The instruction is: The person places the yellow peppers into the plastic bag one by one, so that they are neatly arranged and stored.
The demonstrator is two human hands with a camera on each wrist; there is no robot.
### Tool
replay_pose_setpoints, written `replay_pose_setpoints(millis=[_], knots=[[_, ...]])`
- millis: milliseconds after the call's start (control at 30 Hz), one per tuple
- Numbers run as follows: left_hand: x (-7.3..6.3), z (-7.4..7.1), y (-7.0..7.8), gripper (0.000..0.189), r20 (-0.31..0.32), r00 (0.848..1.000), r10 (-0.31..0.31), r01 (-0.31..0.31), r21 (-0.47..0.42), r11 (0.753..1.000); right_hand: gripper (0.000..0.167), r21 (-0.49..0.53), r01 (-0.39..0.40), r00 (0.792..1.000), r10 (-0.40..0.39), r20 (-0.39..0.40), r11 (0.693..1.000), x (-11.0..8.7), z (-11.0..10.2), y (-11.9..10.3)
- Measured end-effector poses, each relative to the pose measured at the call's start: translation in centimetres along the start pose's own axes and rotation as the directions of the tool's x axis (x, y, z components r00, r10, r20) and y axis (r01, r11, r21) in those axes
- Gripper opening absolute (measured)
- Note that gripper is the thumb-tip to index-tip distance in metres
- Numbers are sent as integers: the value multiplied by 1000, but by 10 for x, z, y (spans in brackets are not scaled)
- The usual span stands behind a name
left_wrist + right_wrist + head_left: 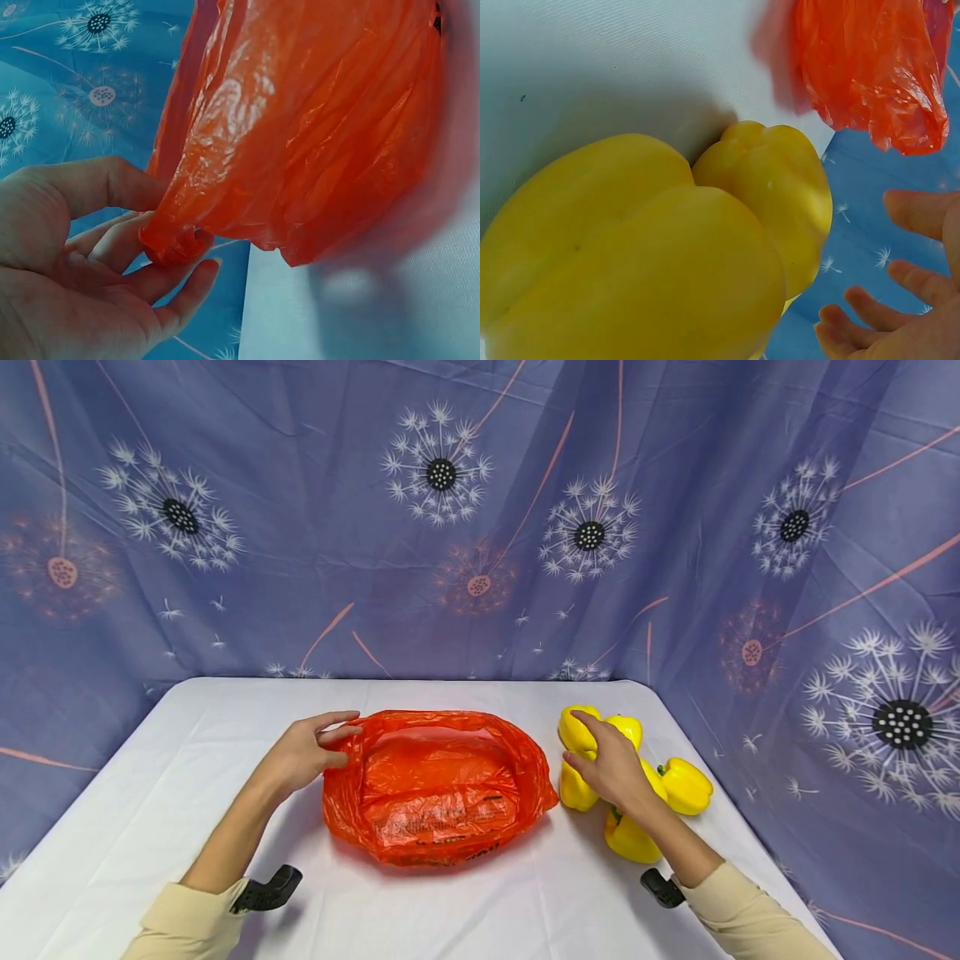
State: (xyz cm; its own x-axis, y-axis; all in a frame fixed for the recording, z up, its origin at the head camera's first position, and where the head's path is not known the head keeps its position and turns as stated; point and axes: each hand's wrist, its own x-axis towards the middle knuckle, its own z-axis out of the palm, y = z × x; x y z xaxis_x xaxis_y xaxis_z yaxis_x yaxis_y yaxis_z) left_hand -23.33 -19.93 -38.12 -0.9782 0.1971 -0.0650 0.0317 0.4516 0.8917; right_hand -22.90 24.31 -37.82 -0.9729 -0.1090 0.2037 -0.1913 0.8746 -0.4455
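A red plastic bag [442, 785] lies on the white table with its mouth spread open and dark print on its inner wall. My left hand [303, 756] is at the bag's left end. In the left wrist view, the bag's gathered corner [176, 244] sits between the thumb and loosely curled fingers of that hand [82, 270]. Over a cluster of yellow bell peppers [633, 837] hovers my right hand [611, 764], its fingers spread apart and holding nothing. The right wrist view shows large yellow peppers [645, 262] close up, apart from the fingers [922, 289].
One bell pepper [686, 787] lies at the right of the cluster, near the table's right edge. A blue curtain [315, 527] with dandelion prints hangs behind the table [135, 827] and along its right side. Each wrist wears a black camera mount [270, 889].
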Motion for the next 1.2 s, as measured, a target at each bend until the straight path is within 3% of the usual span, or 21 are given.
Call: replay_pose_setpoints(millis=[567,833,1067,1200], knots=[[0,0,-12,82,24,994,105,-102,-112,989,60,4,6,1000,-6,4,1000,-3,0,6],[1,0,-17,82,3,996,92,-91,-140,986,64,13,-40,999,40,25,999,-5,-1,9],[2,3,-21,79,-30,996,83,-86,-135,987,62,8,-6,1000,6,2,1000,-5,-3,11],[1,4,-20,76,-34,996,88,-92,-144,985,63,13,-26,1000,25,9,1000,-6,-4,12]])
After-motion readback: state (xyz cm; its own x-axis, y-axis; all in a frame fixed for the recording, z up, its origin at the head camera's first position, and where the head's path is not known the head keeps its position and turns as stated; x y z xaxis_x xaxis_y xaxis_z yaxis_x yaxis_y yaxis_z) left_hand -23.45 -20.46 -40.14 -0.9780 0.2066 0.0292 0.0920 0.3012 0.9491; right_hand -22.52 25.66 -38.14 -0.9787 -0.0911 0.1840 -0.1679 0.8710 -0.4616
